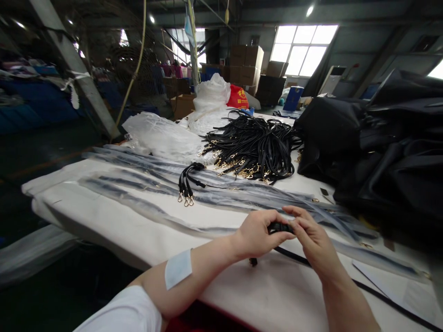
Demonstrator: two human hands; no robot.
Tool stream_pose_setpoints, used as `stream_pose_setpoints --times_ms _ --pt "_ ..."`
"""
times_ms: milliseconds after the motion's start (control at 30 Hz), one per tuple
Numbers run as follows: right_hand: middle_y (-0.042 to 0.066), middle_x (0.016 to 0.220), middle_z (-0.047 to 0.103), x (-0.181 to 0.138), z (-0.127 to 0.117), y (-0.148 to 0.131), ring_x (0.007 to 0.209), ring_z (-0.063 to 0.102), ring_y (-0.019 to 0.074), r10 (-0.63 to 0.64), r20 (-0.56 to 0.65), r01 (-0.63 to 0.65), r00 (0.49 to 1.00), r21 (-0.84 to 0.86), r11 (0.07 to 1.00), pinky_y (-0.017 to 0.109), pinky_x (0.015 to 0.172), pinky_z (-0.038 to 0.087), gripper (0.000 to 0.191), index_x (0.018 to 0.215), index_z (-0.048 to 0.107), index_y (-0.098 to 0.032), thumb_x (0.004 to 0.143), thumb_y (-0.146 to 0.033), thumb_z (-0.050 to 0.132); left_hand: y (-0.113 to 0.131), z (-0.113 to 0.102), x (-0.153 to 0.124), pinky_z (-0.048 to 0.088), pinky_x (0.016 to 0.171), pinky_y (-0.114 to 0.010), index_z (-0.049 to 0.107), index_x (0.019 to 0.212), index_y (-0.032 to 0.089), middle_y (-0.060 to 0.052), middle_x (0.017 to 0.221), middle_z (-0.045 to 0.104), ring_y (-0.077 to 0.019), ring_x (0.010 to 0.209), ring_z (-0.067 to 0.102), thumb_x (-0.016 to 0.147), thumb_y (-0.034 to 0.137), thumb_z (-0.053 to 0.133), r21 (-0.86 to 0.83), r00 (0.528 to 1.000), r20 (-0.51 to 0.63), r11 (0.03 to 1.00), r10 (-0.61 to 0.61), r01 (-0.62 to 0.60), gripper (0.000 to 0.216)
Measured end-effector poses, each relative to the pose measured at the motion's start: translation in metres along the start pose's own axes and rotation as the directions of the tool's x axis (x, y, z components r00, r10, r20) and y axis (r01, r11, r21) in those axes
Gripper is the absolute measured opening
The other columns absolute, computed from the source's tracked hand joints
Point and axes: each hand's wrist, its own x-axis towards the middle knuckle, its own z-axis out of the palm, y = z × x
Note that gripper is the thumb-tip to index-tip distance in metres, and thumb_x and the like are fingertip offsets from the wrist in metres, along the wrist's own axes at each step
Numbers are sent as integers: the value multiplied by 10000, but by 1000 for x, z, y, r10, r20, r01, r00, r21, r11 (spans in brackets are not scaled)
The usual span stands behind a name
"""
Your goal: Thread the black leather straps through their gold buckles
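My left hand (260, 234) is closed around part of a black strap (294, 254), thumb and fingers pinching it above the table's near edge. My right hand (313, 240) meets it from the right, its thumb and fingertips closed on the same spot. Between the hands a dark folded or buckled part of the strap shows, its detail partly hidden by the fingers. From there the strap runs under my right wrist toward the lower right corner. A short dark end pokes out below my left hand. Just beyond lie three short black straps (188, 182) with gold snap hooks.
Plastic-sleeved straps (138, 196) lie across the white table (221, 299). A big pile of black straps (256, 143) with gold hooks sits farther back. Clear plastic bags (159, 133) are at the back left. Black sheet material (332, 133) is heaped on the right.
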Motion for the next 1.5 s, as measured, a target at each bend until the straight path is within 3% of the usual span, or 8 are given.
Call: stream_pose_setpoints --times_ms 233,333,467,700,1033,1267,1400,1500 --pt "69 1399 536 -4 8 -1 1247 511 262 62 -70 -48 996 184 982 409 1056 404 329 752 689 -212 942 -443 553 0 -2 0 457 673 -253 717 971 196 -32 837 731 -150 688 620 842 397 686 149 999 -5 988 51 -50 241" --pt "68 1433 513 -3 8 -3 1246 522 266 53 -81 -38 995 177 984 417 1046 432 318 793 709 -220 943 -451 550 -4 0 1 467 698 -249 706 958 176 -39 840 726 -152 716 628 836 402 695 82 998 -46 995 52 -48 257" --pt "73 1394 544 -2 10 -3 1265 507 268 27 -43 -22 999 123 992 435 1066 423 296 885 739 -243 952 -445 534 -8 5 0 478 742 -247 697 966 170 -42 868 720 -151 761 632 831 386 699 13 996 -57 998 69 -69 255" --pt "57 1351 557 -6 13 -7 1269 485 246 29 -66 -17 997 174 985 394 1071 387 308 785 694 -224 968 -402 521 -7 8 -1 472 674 -232 689 946 165 -25 770 693 -131 670 597 831 364 697 2 999 9 1000 31 -31 230" --pt "51 1165 593 -2 4 3 1134 526 239 127 -100 -110 987 160 981 387 1016 359 248 749 637 -222 892 -425 643 -11 7 1 525 742 -264 700 947 168 -47 841 729 -167 763 667 801 364 745 -39 993 -107 998 52 -56 249" --pt "34 1056 572 -5 11 -4 1096 537 208 30 -125 -12 992 145 989 326 936 406 213 752 644 -231 918 -360 616 -10 6 3 488 689 -238 698 927 170 -28 799 716 -141 698 634 817 368 726 -10 996 -11 996 84 -84 228" --pt "34 1028 605 -4 3 -5 1022 571 195 -56 -85 56 995 -2 998 321 904 426 173 781 641 -235 922 -327 604 -11 1 7 456 644 -229 695 913 180 -18 778 702 -131 668 605 807 387 728 25 997 54 998 53 -55 235" --pt "46 1095 625 -5 -4 -9 1075 577 219 -139 -42 136 989 -83 987 371 976 420 100 987 638 -251 913 -310 603 -11 -3 8 457 646 -241 652 990 177 -36 849 694 -146 714 612 818 404 693 11 998 52 999 46 -47 287"
